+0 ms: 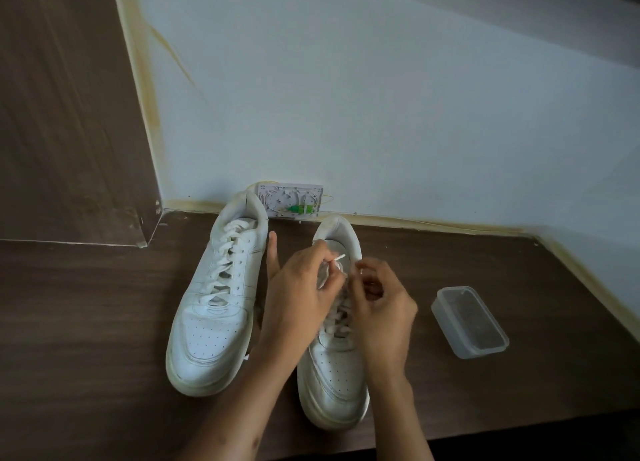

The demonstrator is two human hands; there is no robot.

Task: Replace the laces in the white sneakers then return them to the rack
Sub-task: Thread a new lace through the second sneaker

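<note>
Two white sneakers stand side by side on the dark wooden floor, toes toward me. The left sneaker (211, 308) is laced up to its top eyelets. Over the upper eyelets of the right sneaker (334, 381) both my hands work. My left hand (298, 287) pinches the white lace end (338, 258), whose tip sticks up near the tongue, and its little finger points outward. My right hand (381, 301) has its fingers curled round the other strand of lace at the shoe's right side. The hands hide most of the lacing.
A clear plastic container (469, 322) without a lid lies on the floor right of the sneakers. A white wall box (289, 201) with a green connector sits at the base of the pale wall behind them. A dark wooden panel (69, 114) rises at the left.
</note>
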